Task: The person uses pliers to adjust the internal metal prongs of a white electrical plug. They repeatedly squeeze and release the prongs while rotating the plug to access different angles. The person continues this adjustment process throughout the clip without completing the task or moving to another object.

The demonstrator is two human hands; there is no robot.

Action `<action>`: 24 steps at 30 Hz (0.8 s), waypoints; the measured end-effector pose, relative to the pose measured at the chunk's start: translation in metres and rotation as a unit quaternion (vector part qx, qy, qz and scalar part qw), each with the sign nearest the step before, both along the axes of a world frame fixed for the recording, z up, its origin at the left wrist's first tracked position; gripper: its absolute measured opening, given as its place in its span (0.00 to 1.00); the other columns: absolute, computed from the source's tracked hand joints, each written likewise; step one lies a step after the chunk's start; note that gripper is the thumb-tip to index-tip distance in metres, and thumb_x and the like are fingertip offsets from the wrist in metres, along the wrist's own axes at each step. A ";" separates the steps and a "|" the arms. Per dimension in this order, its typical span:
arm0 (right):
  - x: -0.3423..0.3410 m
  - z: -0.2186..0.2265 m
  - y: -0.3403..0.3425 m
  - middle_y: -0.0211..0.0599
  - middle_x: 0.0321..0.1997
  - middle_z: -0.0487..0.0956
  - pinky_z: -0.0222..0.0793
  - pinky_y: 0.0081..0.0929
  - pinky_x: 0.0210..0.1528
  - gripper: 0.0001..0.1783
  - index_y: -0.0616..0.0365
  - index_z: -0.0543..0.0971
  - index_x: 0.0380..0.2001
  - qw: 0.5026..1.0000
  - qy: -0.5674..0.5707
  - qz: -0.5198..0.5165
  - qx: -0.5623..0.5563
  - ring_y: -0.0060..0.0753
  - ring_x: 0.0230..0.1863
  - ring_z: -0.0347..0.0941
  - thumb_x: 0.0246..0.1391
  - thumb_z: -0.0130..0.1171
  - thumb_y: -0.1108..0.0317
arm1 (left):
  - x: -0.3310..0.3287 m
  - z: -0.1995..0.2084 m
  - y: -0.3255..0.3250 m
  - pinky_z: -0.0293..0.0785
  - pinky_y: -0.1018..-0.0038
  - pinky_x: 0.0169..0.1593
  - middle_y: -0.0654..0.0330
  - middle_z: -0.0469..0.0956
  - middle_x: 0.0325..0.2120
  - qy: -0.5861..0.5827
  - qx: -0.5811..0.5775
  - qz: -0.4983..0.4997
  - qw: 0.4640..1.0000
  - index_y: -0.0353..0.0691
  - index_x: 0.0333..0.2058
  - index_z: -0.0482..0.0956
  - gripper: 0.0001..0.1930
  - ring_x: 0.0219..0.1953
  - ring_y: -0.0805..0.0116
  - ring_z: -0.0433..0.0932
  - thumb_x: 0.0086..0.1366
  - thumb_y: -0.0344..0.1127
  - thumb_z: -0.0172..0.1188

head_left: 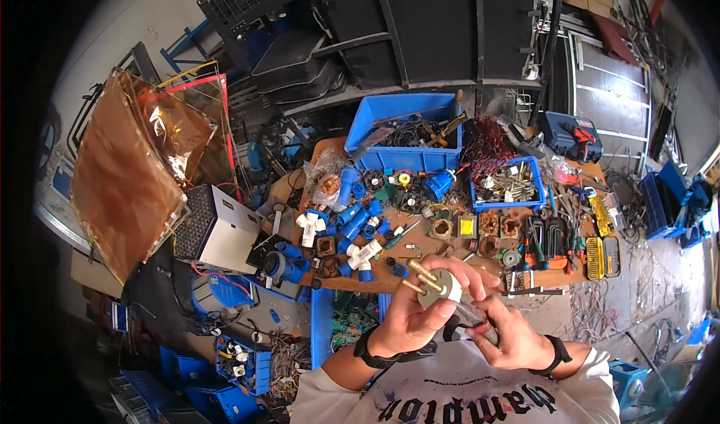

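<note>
Close to my chest, my left hand (409, 320) is closed around a round, off-white industrial plug core (448, 286). Several brass pins stick out of it toward the upper left. Just to the right, my right hand (513, 337) is closed around a grey, rod-like piece (489, 334) that points up toward the back of the plug core. Whether the two pieces are joined cannot be made out, because my fingers cover the space between them. A black part also shows between my hands, too covered to name.
Beyond my hands, a wooden workbench (559, 277) carries blue-and-white connectors (363, 253), a screwdriver (401, 235) and hex keys (556, 238). A large blue bin (405, 158) and a smaller blue tray (508, 203) of metal parts stand farther back. Another blue crate (321, 326) sits below the front edge.
</note>
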State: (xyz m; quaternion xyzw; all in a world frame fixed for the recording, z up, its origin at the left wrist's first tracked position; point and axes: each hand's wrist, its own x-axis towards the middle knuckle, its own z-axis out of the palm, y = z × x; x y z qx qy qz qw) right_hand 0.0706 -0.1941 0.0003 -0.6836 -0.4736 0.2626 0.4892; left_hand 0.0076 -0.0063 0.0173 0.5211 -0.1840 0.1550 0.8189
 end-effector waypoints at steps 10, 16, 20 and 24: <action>0.005 0.007 -0.001 0.45 0.36 0.76 0.73 0.35 0.36 0.21 0.62 0.66 0.47 0.999 0.030 0.032 -0.016 0.40 0.33 0.80 0.51 0.61 0.74 | 0.003 0.004 -0.003 0.59 0.48 0.62 0.52 0.76 0.33 0.012 0.030 0.034 0.999 0.38 0.43 0.68 0.18 0.46 0.50 0.77 0.65 0.46 0.56; 0.016 0.004 -0.005 0.44 0.36 0.77 0.73 0.36 0.36 0.22 0.62 0.66 0.49 0.993 0.072 0.095 -0.003 0.43 0.35 0.80 0.53 0.61 0.72 | 0.009 -0.001 0.003 0.54 0.49 0.64 0.55 0.75 0.37 -0.016 0.020 -0.028 0.999 0.37 0.46 0.68 0.16 0.49 0.55 0.75 0.65 0.41 0.57; 0.014 0.006 -0.002 0.44 0.34 0.78 0.73 0.35 0.36 0.22 0.62 0.66 0.46 1.000 -0.001 -0.004 -0.024 0.40 0.34 0.80 0.47 0.60 0.77 | 0.010 0.006 -0.004 0.59 0.47 0.62 0.53 0.76 0.33 0.033 0.012 0.032 0.999 0.39 0.44 0.68 0.19 0.45 0.50 0.77 0.65 0.47 0.56; 0.014 0.010 0.002 0.43 0.36 0.77 0.74 0.34 0.36 0.24 0.63 0.66 0.44 0.995 -0.090 -0.044 -0.019 0.37 0.33 0.80 0.39 0.58 0.81 | 0.012 0.003 -0.008 0.62 0.46 0.60 0.50 0.77 0.32 0.058 -0.002 0.064 0.996 0.38 0.42 0.69 0.22 0.45 0.47 0.78 0.64 0.53 0.56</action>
